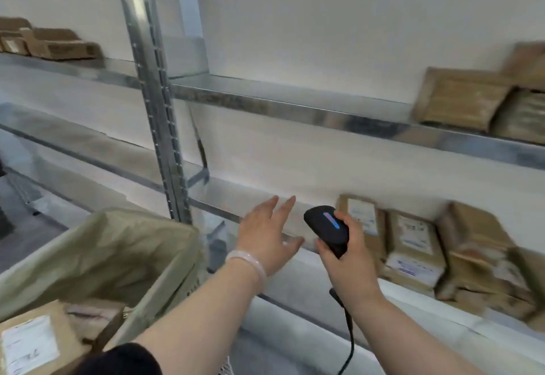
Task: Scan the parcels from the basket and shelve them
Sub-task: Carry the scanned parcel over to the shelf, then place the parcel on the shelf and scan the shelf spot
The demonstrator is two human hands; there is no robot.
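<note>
against the white wall (324, 35), metal shelves (295, 109) carry brown parcels (413, 244); left hand (267, 236) spread wide, empty, by the lower shelf (224, 194); right hand (345, 259) grips the scanner (327, 228); a labelled parcel (32, 342) lies in the basket (118, 244).

A plain white wall (324, 20) fills the upper and right parts of the frame. Against it stands a grey galvanised steel shelving unit (295, 106), its flat shelves running in slanting lines from the left edge to the right edge. A perforated metal upright post (159, 109) rises left of centre and divides two bays. Just right of it, a thin diagonal metal brace (200, 144) runs down between two shelves. A dull grey floor (26, 227) shows at the middle left. The light is soft and even, with a pale glare on the post near the top.
</note>
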